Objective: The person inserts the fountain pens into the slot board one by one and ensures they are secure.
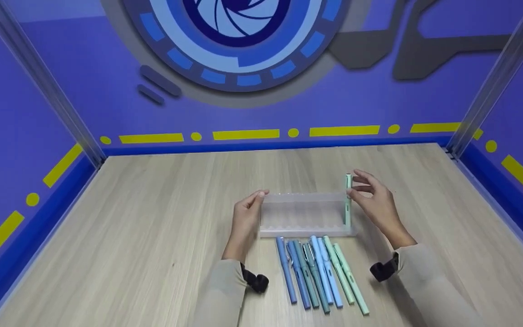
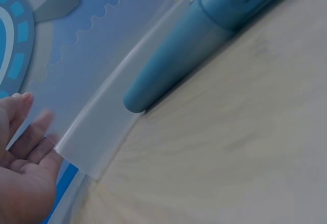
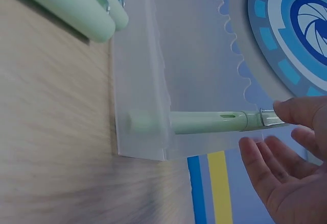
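Note:
A clear plastic pen case (image 1: 304, 197) stands on the table, its scalloped edges visible in both wrist views. My left hand (image 1: 246, 215) holds its left end, thumb and fingers at the upper corner; in the left wrist view some fingers of the left hand (image 2: 30, 157) look blurred. One light green pen (image 1: 347, 206) stands upright in the case's right end, its lower end behind the front lip. My right hand (image 1: 377, 204) pinches this pen near its metal clip; in the right wrist view the thumb lies on the cap, the other fingers spread beneath.
Several capped pens (image 1: 307, 272) lie side by side in front of the case, running from dark blue through teal and light blue to light green. Blue walls (image 1: 80, 81) with yellow marks enclose the wooden table (image 1: 152, 236).

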`<state>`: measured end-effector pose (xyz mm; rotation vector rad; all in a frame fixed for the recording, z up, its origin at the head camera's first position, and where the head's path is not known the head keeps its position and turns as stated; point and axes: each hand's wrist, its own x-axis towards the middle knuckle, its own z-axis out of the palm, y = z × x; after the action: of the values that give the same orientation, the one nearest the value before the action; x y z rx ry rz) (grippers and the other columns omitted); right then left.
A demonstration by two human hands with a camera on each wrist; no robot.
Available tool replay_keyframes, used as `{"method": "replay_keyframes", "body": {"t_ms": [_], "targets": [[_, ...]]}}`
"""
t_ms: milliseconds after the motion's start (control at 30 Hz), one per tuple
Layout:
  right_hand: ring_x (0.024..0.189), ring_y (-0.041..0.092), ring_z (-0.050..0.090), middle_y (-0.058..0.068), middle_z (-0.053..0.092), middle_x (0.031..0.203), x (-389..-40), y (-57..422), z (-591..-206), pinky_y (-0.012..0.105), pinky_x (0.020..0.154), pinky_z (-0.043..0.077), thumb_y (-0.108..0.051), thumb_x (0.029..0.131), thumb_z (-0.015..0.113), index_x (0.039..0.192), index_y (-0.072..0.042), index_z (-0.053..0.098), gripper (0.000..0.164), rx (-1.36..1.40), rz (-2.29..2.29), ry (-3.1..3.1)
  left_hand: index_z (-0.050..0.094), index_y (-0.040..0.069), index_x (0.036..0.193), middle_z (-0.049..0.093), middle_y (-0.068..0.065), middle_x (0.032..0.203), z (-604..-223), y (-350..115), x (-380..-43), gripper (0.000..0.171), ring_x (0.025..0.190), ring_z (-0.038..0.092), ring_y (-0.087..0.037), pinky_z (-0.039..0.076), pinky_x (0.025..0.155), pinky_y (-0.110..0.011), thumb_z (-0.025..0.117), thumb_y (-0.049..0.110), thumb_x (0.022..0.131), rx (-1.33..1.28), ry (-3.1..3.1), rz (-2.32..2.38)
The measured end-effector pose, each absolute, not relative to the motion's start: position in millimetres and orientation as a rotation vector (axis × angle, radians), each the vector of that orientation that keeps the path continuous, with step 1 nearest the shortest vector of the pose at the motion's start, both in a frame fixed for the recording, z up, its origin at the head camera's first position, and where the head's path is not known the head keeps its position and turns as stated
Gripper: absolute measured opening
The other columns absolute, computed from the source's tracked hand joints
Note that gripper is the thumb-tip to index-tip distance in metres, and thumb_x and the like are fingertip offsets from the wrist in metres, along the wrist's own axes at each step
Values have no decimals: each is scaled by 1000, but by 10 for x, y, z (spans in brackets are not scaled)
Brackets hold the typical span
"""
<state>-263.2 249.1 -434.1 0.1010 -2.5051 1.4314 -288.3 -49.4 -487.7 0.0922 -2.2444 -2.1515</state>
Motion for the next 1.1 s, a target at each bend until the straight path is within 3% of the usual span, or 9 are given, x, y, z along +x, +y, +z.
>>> {"method": "replay_keyframes", "body": {"t_ms": [200, 467, 867, 1100], "targets": [[112, 25, 60, 15, 55, 134, -2528, 2492, -4348, 1, 76, 44, -16, 92, 65, 140, -8, 46, 52, 64, 1392, -2441, 69, 20, 117, 61, 1, 133, -4875, -499, -2883, 33, 133, 48, -18, 38, 114, -34, 56, 41, 95, 101, -2235, -2163], [94, -3, 54, 12, 60, 122, -2327, 2436, -4376, 2, 77, 45, -17, 91, 67, 135, -8, 51, 48, -7, 1436, -2353, 68, 16, 118, 61, -2, 133, -4879, -497, -2885, 35, 133, 48, -21, 38, 114, -36, 56, 40, 96, 103, -2213, -2184], [80, 1, 56, 9, 61, 97, -2042, 2291, -4539, 14, 64, 52, -15, 87, 71, 119, -5, 63, 34, -34, 1557, -2367, 68, 15, 119, 61, -3, 133, -4884, -489, -2882, 35, 133, 49, -21, 38, 114, -36, 56, 39, 96, 78, -2211, -2170], [78, 3, 57, 9, 64, 95, -1952, 2242, -4607, 16, 64, 50, -16, 87, 72, 118, -1, 62, 35, -35, 1531, -2529, 69, 18, 117, 61, 0, 133, -4883, -492, -2881, 34, 133, 49, -19, 38, 113, -35, 56, 41, 96, 106, -2227, -2164]]}}
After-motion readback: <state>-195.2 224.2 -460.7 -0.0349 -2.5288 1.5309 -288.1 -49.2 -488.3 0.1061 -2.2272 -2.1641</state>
